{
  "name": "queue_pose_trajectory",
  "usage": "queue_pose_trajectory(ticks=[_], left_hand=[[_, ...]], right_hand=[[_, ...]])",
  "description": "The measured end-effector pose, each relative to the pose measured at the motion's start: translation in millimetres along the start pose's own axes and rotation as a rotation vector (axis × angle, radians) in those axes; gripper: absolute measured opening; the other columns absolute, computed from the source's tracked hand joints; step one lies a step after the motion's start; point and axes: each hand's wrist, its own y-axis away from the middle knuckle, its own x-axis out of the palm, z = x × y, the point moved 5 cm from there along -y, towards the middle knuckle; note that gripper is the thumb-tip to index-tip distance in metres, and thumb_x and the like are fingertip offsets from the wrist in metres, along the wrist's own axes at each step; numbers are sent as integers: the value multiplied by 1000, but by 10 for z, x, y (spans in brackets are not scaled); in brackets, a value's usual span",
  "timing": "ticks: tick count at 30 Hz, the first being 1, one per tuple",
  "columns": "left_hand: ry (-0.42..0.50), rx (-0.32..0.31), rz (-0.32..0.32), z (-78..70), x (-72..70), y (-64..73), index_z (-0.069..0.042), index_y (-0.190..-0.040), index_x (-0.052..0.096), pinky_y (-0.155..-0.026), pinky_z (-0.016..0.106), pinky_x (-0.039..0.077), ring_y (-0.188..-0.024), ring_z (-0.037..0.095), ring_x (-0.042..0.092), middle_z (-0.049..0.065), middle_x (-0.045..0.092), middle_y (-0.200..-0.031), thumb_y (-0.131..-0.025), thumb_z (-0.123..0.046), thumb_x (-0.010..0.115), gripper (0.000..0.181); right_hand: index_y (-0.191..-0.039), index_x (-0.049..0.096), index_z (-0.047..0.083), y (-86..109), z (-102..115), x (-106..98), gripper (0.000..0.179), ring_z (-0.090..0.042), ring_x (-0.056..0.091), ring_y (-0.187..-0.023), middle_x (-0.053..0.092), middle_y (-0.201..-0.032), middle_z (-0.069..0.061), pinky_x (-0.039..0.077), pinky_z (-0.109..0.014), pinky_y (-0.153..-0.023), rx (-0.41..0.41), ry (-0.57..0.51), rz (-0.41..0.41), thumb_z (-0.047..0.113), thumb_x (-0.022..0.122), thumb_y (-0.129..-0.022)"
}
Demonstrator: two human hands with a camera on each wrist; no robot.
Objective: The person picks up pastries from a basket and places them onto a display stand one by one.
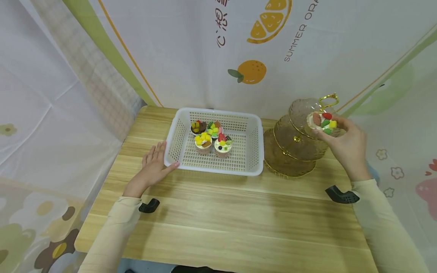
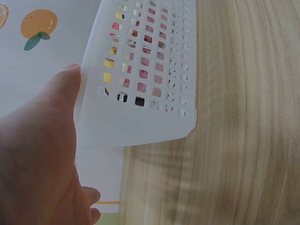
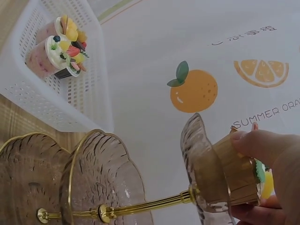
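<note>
The right grip pinches a cupcake by its sides, thumb and fingers set about as wide as its case. This cupcake is at the top tier of the clear stand; whether the plate bears its weight, I cannot tell. The left grip is spread, fairly straight fingers touching the white basket, clasping nothing; four more cupcakes sit inside. The held one is probably light and firm, its fruit topping easier to knock, so the ribbed case suits a gentle hold.
</note>
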Motion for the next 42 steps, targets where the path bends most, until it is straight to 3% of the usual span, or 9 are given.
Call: queue_pose_trajectory(ticks=[12, 28, 35, 42], left_hand=[[-15, 5, -1, 13, 36, -19, -9, -151, -13, -109, 70, -4, -145, 45, -9, 20, -10, -159, -91, -62, 42, 98], [0, 5, 6, 20, 35, -4, -10, -151, -15, -110, 69, -4, -146, 42, -12, 15, -13, -159, -90, -64, 41, 99], [-3, 56, -36, 14, 40, 3, -8, -150, -15, -113, 66, -1, -147, 38, -9, 10, -15, -160, -89, -64, 44, 101], [22, 83, -60, 0, 48, -36, -3, -149, -15, -114, 64, -1, -148, 38, -10, 12, -16, -159, -90, -60, 47, 103]], right_hand=[[-130, 56, 5, 29, -48, 26, 75, -36, 53, -120, 60, -128, -21, 35, -52, -103, -21, -8, -13, 48, 77, -73], [-132, 54, 5, 97, -24, 9, 74, -41, 48, -114, 59, -128, -24, 31, -52, -98, -71, 29, -10, 43, 78, -73], [-132, 54, 5, 111, -6, 5, 74, -42, 48, -111, 59, -127, -26, 30, -52, -98, -101, 42, -21, 41, 79, -73], [-130, 56, 6, 155, -5, -49, 73, -38, 44, -117, 59, -131, -20, 28, -50, -100, -98, 54, -43, 41, 81, -71]])
